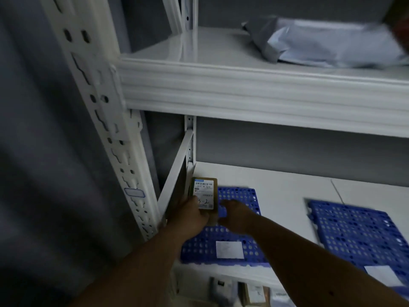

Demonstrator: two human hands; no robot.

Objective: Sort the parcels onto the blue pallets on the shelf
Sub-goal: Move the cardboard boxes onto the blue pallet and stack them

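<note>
Your left hand grasps the brown parcel at the left pallet's back-left corner, tight to the shelf brace. Right hand released, just beside it. Open shelf btwn the left pallet and the right pallet.

Blue perforated pallets; brown parcel, white label; white shelf; grey mailer.

Parcel storeroom, white slotted steel shelving, blue pallets, labelled parcels

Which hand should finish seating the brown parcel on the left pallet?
Left, probably. The left hand already grips the small brown parcel, standing at the back-left corner of the left blue pallet. The right hand lies beside it, fingers open, holding nothing.
</note>
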